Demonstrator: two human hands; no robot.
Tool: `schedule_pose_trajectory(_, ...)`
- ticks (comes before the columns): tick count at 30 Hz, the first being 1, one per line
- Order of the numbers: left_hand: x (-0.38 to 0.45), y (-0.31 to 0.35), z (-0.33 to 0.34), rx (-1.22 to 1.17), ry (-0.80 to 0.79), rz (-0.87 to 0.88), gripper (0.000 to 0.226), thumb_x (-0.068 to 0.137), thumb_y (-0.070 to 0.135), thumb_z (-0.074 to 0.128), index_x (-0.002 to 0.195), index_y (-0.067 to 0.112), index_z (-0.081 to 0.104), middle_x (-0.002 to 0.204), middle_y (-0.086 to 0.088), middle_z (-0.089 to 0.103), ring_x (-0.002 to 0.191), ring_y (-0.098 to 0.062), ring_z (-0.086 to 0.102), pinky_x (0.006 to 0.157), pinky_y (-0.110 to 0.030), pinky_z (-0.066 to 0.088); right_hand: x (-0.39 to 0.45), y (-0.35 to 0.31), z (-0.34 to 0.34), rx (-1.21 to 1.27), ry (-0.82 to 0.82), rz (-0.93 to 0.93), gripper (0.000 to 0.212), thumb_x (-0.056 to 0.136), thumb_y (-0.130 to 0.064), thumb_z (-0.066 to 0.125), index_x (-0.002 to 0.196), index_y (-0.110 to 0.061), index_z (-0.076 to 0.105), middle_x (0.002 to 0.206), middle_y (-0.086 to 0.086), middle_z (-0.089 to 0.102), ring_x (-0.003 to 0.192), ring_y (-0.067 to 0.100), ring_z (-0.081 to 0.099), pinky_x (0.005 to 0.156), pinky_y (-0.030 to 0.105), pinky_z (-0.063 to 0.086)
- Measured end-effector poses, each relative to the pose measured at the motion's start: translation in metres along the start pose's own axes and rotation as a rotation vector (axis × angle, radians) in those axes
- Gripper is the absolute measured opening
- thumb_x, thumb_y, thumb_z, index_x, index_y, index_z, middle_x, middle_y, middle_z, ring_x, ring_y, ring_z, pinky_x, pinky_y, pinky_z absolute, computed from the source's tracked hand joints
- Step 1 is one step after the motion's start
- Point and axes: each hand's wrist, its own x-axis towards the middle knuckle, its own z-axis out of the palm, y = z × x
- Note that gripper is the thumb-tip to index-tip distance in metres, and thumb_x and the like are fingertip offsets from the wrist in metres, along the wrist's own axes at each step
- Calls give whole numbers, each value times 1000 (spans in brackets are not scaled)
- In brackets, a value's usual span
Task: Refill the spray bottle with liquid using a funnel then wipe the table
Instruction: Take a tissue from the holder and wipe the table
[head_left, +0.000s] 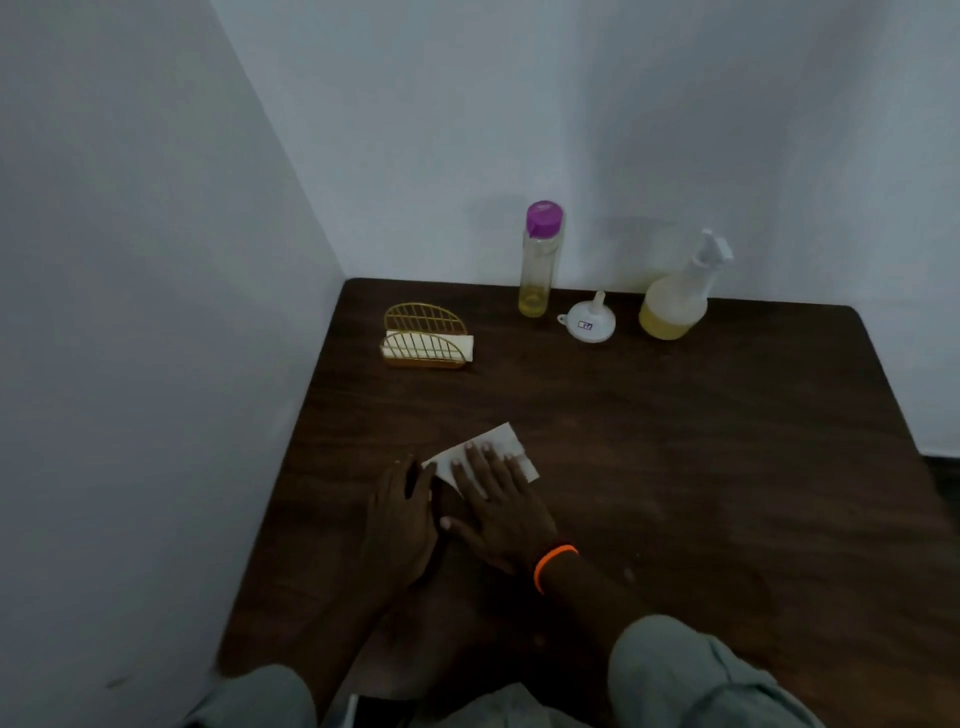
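Tissue: a thin white paper tissue lies flat on the near-left part of the table, a folded rectangle set at an angle.
Right hand: the right hand rests palm down on the tissue with fingers spread; an orange band circles the wrist.
Left hand: the left hand lies flat just beside it, fingers extended, fingertips at the tissue's left edge.
Spray bottle: the spray bottle, frosted plastic with a rounded body and white trigger head, stands upright at the back right, yellowish liquid in its lower part.
Funnel: a small white plastic funnel sits mouth down, spout up, between the two bottles.
Refill bottle: a tall clear cylinder bottle with a purple cap holds a little yellow liquid at the bottom.
Napkin holder: a gold wire napkin holder with half-round sides holds white napkins, back left.
Table: dark brown wood-grain table, smooth, with rounded far corners.
Room: plain pale walls meet in a corner behind the table; light is dim.
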Motion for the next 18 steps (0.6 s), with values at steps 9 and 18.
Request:
schedule_pose_trajectory(9, 15, 35, 6, 19, -49, 114, 51, 102, 32, 27, 148, 21, 46, 155, -18, 40, 144, -36, 36, 116, -51, 36, -74, 90, -19, 61, 84, 341, 81, 95, -71, 16, 157, -26, -8, 165, -1, -15, 152, 17, -15, 124, 42, -4)
schedule_pose_trajectory(18, 9, 48, 9, 26, -103, 150, 59, 98, 40, 21, 145, 20, 49, 158, -14, 37, 146, -34, 35, 112, -50, 38, -132, 117, -14, 181, 145, 649, 88, 92, -73, 19, 155, -24, -18, 164, 1, -21, 151, 22, -19, 123, 48, -4)
